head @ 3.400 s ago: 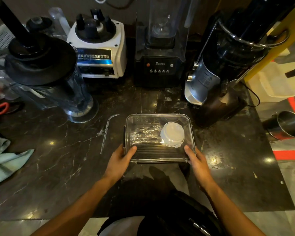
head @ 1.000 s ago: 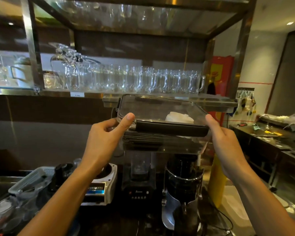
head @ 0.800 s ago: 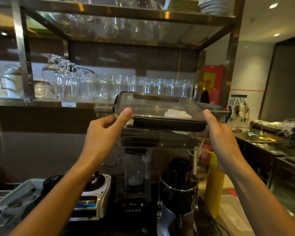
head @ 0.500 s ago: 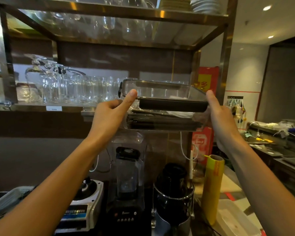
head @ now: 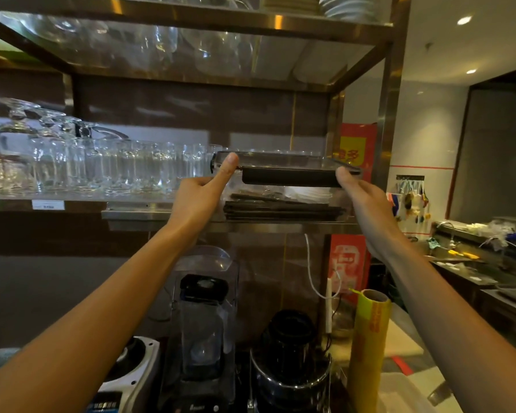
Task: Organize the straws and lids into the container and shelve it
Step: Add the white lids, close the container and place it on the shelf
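Observation:
The clear lidded container (head: 283,186) with a dark front latch sits at the level of the steel shelf (head: 161,214), its base on or just above the shelf's right end. Dark straws (head: 280,208) lie along its bottom and white lids (head: 310,192) show behind them. My left hand (head: 201,198) grips the container's left end, thumb up on the lid corner. My right hand (head: 367,207) holds the right end, thumb on the lid edge.
Several glass mugs (head: 108,168) fill the shelf left of the container. An upper shelf (head: 221,22) holds glasses and plates. Below stand blenders (head: 203,323), a black juicer (head: 289,362) and a yellow film roll (head: 367,347). A steel upright (head: 388,120) borders the right.
I lifted the container from the counter up to the shelf; over the last second it went higher and forward, onto the shelf's right end. Both hands kept their hold.

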Tool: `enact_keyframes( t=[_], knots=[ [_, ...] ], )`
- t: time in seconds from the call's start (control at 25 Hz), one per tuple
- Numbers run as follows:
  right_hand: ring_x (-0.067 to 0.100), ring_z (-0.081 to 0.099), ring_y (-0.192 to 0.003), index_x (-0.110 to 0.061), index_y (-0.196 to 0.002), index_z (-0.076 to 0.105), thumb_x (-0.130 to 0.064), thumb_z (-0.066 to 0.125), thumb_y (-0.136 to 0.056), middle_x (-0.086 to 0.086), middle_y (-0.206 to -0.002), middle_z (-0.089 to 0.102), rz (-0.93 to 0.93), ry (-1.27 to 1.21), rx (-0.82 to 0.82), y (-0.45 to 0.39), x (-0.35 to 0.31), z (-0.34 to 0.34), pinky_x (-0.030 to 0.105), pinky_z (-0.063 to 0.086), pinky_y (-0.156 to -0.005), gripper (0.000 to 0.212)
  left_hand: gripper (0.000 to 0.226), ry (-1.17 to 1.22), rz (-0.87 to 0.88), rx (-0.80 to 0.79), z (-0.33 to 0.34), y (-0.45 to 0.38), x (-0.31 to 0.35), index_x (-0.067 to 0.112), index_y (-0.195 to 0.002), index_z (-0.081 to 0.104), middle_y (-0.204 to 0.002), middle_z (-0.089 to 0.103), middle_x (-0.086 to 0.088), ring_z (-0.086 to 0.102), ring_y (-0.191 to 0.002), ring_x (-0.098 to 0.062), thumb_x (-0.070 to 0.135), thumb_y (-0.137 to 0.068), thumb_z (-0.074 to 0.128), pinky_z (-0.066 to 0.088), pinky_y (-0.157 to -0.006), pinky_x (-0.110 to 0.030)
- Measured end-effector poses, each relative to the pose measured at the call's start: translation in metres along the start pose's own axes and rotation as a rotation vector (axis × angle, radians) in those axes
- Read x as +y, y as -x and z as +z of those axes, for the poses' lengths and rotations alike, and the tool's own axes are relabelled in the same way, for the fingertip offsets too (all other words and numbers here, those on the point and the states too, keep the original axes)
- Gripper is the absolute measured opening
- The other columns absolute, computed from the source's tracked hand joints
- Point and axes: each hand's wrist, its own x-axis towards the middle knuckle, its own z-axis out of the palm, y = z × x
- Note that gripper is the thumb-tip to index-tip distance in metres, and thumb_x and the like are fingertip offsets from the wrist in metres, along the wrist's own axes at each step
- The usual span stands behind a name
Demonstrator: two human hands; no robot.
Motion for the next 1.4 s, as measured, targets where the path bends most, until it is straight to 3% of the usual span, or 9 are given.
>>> enact_keyframes(
  t=[0.2,0.6,0.68,0.76,0.84,1.0,1.12,1.24,1.4],
  knots=[
    [0.01,0.07,-0.105,-0.025,-0.105,0.075,-0.075,0.062,-0.085,-0.008,-0.104,0.078,0.023,0.019,0.024,-0.019,0.016,-0.01,0.045,0.051,-0.106,0.056,0.094,-0.011,-0.044,-0.03,0.021,-0.019,-0.008,0.014,-0.097,0.065,-0.083,0.059,-0.013,0.055,-0.076,-0.025,0.098,-0.059,0.049,0.053,-0.079,-0.04],
    [0.023,0.063,-0.123,-0.014,-0.138,0.062,-0.085,0.057,-0.073,0.004,-0.13,0.07,0.007,0.143,0.054,-0.037,0.024,-0.024,0.053,0.049,-0.11,0.096,0.07,-0.038,0.015,-0.104,0.043,-0.045,-0.02,0.008,-0.09,0.063,-0.077,0.058,-0.016,0.057,-0.072,-0.025,0.076,-0.084,0.053,0.056,-0.078,-0.041],
    [0.021,0.065,-0.119,-0.016,-0.135,0.064,-0.084,0.057,-0.076,0.001,-0.125,0.072,0.003,0.155,0.057,-0.044,0.026,-0.024,0.051,0.051,-0.108,0.09,0.075,-0.022,0.003,-0.138,0.042,-0.05,-0.02,0.004,-0.102,0.066,-0.081,0.064,-0.012,0.064,-0.083,-0.025,0.075,-0.079,0.06,0.055,-0.092,-0.044],
    [0.017,0.066,-0.115,-0.019,-0.131,0.067,-0.08,0.057,-0.083,-0.004,-0.12,0.073,0.009,0.151,0.062,-0.052,0.029,-0.024,0.046,0.052,-0.106,0.079,0.079,-0.047,-0.03,-0.159,0.042,-0.054,-0.022,0.008,-0.123,0.064,-0.105,0.071,-0.015,0.068,-0.104,-0.031,0.07,-0.075,0.07,0.054,-0.1,-0.046],
    [0.015,0.066,-0.114,-0.019,-0.129,0.069,-0.076,0.056,-0.089,-0.006,-0.116,0.074,0.019,0.168,0.062,-0.06,0.03,-0.024,0.039,0.052,-0.101,0.071,0.081,-0.095,-0.05,-0.16,0.042,-0.058,-0.023,0.009,-0.136,0.055,-0.122,0.067,-0.011,0.067,-0.11,-0.027,0.058,-0.075,0.08,0.059,-0.088,-0.034],
    [0.019,0.064,-0.118,-0.015,-0.136,0.065,-0.064,0.058,-0.096,0.0,-0.124,0.072,0.011,0.213,0.024,-0.067,0.034,-0.021,0.035,0.053,-0.094,0.064,0.087,-0.097,-0.028,-0.149,0.041,-0.064,-0.031,0.006,-0.149,0.043,-0.128,0.064,-0.005,0.064,-0.092,-0.006,0.037,-0.079,0.085,0.053,-0.059,-0.012],
    [0.021,0.065,-0.114,-0.014,-0.128,0.067,-0.05,0.062,-0.1,0.004,-0.119,0.072,-0.021,0.249,0.02,-0.062,0.043,-0.019,0.041,0.053,-0.098,0.046,0.089,-0.186,0.017,-0.122,0.042,-0.067,-0.036,0.007,-0.151,0.042,-0.132,0.063,-0.007,0.059,-0.086,-0.001,0.044,-0.08,0.082,0.046,-0.065,-0.013],
    [0.023,0.067,-0.101,-0.011,-0.117,0.071,-0.046,0.063,-0.1,0.01,-0.108,0.073,-0.053,0.303,0.076,-0.06,0.048,-0.014,0.044,0.053,-0.093,0.039,0.088,-0.229,0.031,-0.109,0.042,-0.07,-0.038,0.008,-0.152,0.043,-0.142,0.06,-0.013,0.061,-0.107,-0.014,0.046,-0.082,0.08,0.051,-0.084,-0.022],
    [0.008,0.062,-0.082,-0.017,-0.099,0.07,-0.048,0.069,-0.096,-0.005,-0.087,0.068,-0.077,0.433,0.184,-0.068,0.048,-0.005,0.026,0.047,-0.068,0.031,0.079,-0.278,0.064,-0.077,0.045,-0.071,-0.04,0.006,-0.148,0.047,-0.142,0.061,-0.013,0.06,-0.124,-0.023,0.043,-0.086,0.078,0.046,-0.091,-0.028]
  ],
)
